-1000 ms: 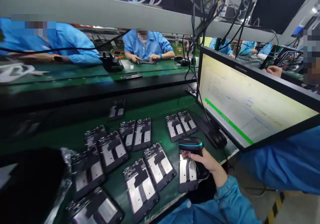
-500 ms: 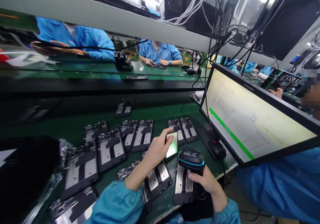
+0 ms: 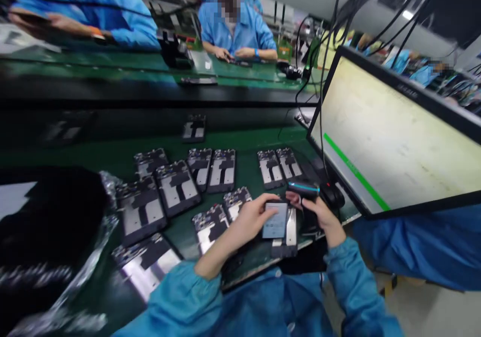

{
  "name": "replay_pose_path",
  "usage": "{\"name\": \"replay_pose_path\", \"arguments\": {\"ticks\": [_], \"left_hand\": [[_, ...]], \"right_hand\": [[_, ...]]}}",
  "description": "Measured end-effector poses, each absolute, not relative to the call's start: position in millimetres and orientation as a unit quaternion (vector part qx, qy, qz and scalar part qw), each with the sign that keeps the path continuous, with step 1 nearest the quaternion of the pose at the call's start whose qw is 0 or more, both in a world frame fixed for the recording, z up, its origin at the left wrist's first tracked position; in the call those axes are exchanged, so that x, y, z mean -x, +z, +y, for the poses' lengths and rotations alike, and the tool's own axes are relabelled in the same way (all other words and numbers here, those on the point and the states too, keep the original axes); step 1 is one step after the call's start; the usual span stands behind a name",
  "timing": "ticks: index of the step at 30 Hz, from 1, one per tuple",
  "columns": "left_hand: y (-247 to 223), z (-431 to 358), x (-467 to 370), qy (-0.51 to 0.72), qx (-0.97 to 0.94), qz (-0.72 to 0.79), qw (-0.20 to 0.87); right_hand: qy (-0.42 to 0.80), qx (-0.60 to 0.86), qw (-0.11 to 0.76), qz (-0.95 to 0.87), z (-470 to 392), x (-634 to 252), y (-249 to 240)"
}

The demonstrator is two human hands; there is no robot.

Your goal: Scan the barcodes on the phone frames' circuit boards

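Note:
My left hand [image 3: 252, 219] grips a small smartphone [image 3: 275, 223] by its upper left edge, its lit pale screen facing up at me. Closed around the handle of a black barcode scanner [image 3: 303, 190] with a blue light strip is my right hand [image 3: 322, 214]. The scanner's head is just right of the smartphone. Beneath the smartphone, partly covered, lies an opened phone body [image 3: 285, 248] with a silver and black back. More opened phone bodies [image 3: 178, 189] lie in a spread to the left of my hands on the green bench.
A monitor [image 3: 394, 141] with a green bar stands at the right, cables hanging beside it. A black bag with clear wrap [image 3: 48, 217] fills the left side. Across the bench, people in blue jackets [image 3: 236, 31] work. Another blue garment [image 3: 409, 252] shows below the monitor.
The smartphone and my left hand have shifted toward me and to the right. My right hand has raised the scanner beside it. The camera view has tilted down.

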State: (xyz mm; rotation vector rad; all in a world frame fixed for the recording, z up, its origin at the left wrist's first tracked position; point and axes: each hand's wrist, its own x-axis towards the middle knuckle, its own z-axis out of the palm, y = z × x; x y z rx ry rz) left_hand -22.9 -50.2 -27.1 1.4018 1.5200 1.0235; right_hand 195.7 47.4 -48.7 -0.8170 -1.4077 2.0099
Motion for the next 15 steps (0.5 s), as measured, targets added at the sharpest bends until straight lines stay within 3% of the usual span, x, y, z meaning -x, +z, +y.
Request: {"name": "replay_pose_path", "arguments": {"ticks": [6, 15], "left_hand": [[-57.2, -64.1, -19.6, 0.404, -0.584, 0.604, 0.362], [-57.2, -44.0, -6.4, 0.405, -0.627, 0.575, 0.336]], "right_hand": [[0.799, 0.282, 0.229, -0.479, 67.5, -189.1, -56.2], [0.786, 0.286, 0.227, -0.499, 67.2, -191.2, -52.4]]}}
